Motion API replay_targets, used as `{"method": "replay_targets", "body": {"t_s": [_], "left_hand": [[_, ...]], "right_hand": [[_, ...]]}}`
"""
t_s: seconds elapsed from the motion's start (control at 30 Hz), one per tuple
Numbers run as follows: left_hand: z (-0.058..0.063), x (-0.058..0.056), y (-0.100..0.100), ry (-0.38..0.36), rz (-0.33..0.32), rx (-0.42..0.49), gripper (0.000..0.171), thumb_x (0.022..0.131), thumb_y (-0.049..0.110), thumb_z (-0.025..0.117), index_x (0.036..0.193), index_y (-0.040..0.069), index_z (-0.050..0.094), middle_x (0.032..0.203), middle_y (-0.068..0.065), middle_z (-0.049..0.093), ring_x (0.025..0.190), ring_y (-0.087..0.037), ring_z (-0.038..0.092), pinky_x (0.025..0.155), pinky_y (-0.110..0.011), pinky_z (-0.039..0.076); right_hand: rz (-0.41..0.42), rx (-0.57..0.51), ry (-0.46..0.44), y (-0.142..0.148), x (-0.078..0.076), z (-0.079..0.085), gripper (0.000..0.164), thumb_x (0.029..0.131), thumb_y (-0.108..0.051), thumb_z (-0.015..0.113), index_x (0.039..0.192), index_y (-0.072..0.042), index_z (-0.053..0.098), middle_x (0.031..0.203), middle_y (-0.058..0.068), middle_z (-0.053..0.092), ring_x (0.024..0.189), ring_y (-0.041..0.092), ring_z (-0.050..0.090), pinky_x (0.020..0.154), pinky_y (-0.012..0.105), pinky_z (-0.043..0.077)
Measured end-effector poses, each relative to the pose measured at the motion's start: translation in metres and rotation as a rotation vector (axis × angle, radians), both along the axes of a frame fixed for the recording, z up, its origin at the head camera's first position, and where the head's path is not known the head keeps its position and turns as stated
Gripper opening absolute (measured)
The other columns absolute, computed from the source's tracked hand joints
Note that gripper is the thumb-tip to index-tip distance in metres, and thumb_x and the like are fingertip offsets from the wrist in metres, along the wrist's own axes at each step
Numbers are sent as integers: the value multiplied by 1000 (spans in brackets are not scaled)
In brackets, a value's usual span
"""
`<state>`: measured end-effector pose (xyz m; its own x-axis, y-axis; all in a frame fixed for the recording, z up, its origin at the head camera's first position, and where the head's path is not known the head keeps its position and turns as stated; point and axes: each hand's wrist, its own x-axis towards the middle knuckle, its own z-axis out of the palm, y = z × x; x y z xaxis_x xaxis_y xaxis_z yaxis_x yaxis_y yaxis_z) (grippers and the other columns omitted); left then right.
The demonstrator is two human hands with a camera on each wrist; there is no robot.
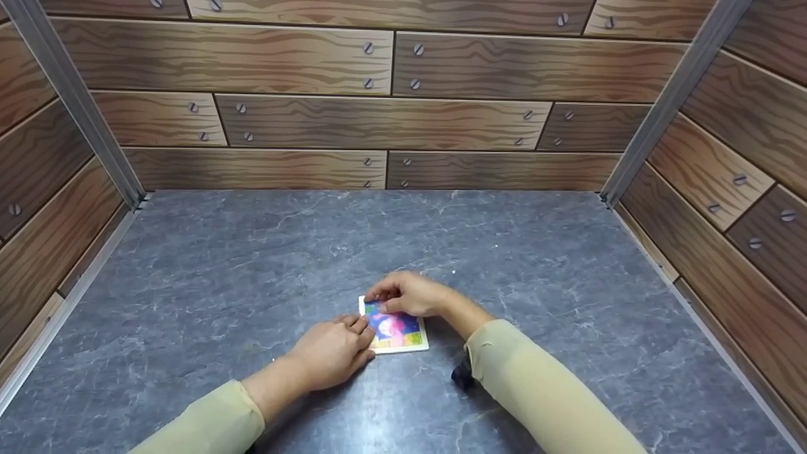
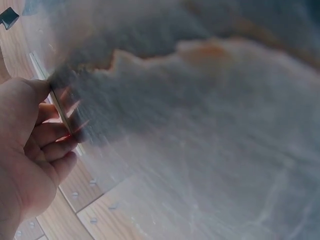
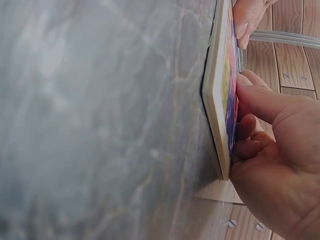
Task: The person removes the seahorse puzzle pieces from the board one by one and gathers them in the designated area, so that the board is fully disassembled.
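A small flat picture board (image 1: 403,343) with a pale border and a bright blue, pink and yellow picture lies on the grey marbled table. Its layered, wood-coloured edge (image 3: 212,92) shows in the right wrist view. At the board's left side my left hand (image 1: 331,353) holds it, with the thumb by the near corner and the fingers over the edge. My right hand (image 1: 410,295) reaches over from the right, its bent fingers and thumb on the upper left of the picture. Whether a loose piece sits between those fingertips is hidden.
Wood-plank patterned walls (image 1: 391,123) with metal corner strips (image 1: 662,101) enclose the table (image 1: 252,252) at the back and sides. Tiny white specks (image 1: 453,272) lie beyond the right hand. A black item (image 1: 462,376) shows under the right sleeve.
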<state>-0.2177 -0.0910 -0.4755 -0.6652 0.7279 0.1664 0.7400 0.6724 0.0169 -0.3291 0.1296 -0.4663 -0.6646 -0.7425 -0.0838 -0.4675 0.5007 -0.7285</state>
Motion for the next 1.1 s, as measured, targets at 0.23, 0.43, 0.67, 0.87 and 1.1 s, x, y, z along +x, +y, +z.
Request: {"method": "replay_targets", "body": {"t_s": [0.23, 0.43, 0.67, 0.87, 1.1], "left_hand": [[-2, 0, 3, -7, 4, -1, 41, 107, 31, 63, 132, -1, 69, 135, -22, 69, 122, -38, 68, 100, -50, 57], [-2, 0, 0, 11, -6, 2, 39, 106, 30, 64, 129, -1, 69, 132, -22, 70, 120, -37, 68, 102, -49, 56], [-3, 1, 0, 48, -21, 1, 37, 106, 31, 65, 126, 0, 70, 130, -21, 71, 118, -36, 69, 100, -48, 57], [-2, 2, -1, 41, -11, 2, 37, 106, 31, 65, 126, 0, 70, 129, -20, 71, 118, -36, 69, 99, -48, 58], [1, 1, -1, 5, 7, -4, 40, 107, 32, 64, 131, 0, 70, 133, -21, 70, 121, -38, 68, 101, -49, 57]], "right_hand": [[-20, 25, -37, 1, 1, 2, 31, 99, -3, 73, 130, -5, 75, 113, 7, 72, 100, 11, 60, 94, 33, 52], [-18, 38, -78, -5, 0, 5, 31, 99, 0, 71, 129, -4, 74, 104, 1, 68, 92, 9, 57, 84, 26, 50], [-3, 44, -120, -7, 0, 9, 26, 98, 4, 70, 124, -1, 72, 96, 1, 61, 83, 8, 53, 73, 21, 45], [11, 51, -114, -9, -1, 10, 27, 98, 5, 69, 124, -2, 71, 97, 3, 61, 84, 10, 53, 74, 22, 45], [24, 40, -119, -9, 1, 12, 27, 98, 8, 65, 124, 0, 68, 93, 0, 56, 82, 11, 52, 72, 23, 45]]}}
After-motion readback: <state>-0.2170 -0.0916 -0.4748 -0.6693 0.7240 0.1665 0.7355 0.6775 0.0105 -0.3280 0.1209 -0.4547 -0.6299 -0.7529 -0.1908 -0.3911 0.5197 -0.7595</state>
